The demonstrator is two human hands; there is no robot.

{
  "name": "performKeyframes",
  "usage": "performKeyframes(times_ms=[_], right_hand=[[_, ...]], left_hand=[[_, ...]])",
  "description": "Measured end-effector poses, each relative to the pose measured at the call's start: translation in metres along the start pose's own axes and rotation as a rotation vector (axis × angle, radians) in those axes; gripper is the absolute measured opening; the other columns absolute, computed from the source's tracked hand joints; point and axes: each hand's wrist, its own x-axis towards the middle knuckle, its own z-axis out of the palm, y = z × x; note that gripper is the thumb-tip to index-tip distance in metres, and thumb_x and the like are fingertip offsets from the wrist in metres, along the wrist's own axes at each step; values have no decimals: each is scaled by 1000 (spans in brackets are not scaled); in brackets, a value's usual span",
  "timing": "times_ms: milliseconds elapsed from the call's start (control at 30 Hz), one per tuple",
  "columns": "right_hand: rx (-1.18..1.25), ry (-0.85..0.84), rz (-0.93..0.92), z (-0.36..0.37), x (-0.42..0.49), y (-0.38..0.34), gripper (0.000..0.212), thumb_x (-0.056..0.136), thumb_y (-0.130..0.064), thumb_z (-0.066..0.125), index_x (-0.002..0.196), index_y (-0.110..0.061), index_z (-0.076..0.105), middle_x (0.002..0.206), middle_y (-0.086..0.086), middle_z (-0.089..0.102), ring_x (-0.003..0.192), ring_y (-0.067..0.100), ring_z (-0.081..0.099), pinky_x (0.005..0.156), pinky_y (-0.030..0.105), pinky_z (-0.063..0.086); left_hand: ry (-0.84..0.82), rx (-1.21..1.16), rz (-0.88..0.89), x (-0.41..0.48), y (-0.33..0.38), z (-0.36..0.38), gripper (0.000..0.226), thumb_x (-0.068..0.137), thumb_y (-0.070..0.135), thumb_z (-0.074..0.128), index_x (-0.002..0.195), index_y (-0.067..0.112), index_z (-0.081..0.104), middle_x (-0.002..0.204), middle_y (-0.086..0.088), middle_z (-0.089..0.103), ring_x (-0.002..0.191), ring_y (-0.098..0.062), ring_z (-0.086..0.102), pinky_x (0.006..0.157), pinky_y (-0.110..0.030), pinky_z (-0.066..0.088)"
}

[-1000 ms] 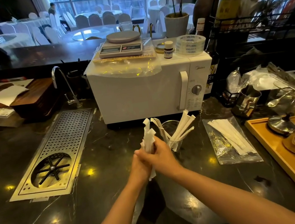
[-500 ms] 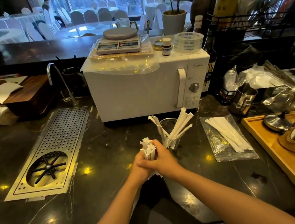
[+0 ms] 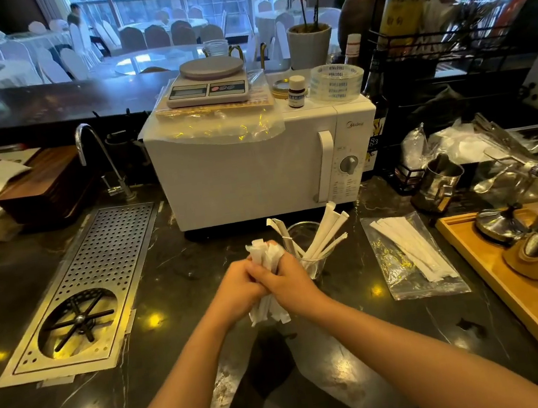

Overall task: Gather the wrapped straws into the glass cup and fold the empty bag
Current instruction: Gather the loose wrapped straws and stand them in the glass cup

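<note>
My left hand (image 3: 238, 287) and my right hand (image 3: 289, 282) are clasped together around an upright bundle of white wrapped straws (image 3: 263, 256), whose ends stick out above and below the fists. Just behind my right hand stands the glass cup (image 3: 306, 236) with several wrapped straws (image 3: 328, 226) leaning out of it. To the right a clear plastic bag (image 3: 405, 271) lies flat on the dark counter, with several more wrapped straws (image 3: 412, 249) inside it.
A white microwave (image 3: 255, 167) stands right behind the cup, a scale on top. A perforated metal rinser tray (image 3: 97, 273) is set into the counter at left. A wooden tray (image 3: 533, 298) with metal pitchers sits at right.
The bundle has slid lower in my clasped hands, so less of it shows above the fists and more below. The hands stay in front of the cup.
</note>
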Motion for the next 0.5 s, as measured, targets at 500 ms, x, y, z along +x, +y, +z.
performKeyframes(times_ms=[500], right_hand=[[138, 173, -222, -105, 67, -105, 9, 88, -14, 54, 85, -15, 62, 80, 0, 62, 80, 16, 62, 79, 31, 52]], left_hand=[[-99, -163, 262, 84, 134, -2, 24, 85, 4, 50, 103, 19, 52, 99, 3, 60, 94, -8, 60, 79, -24, 53]])
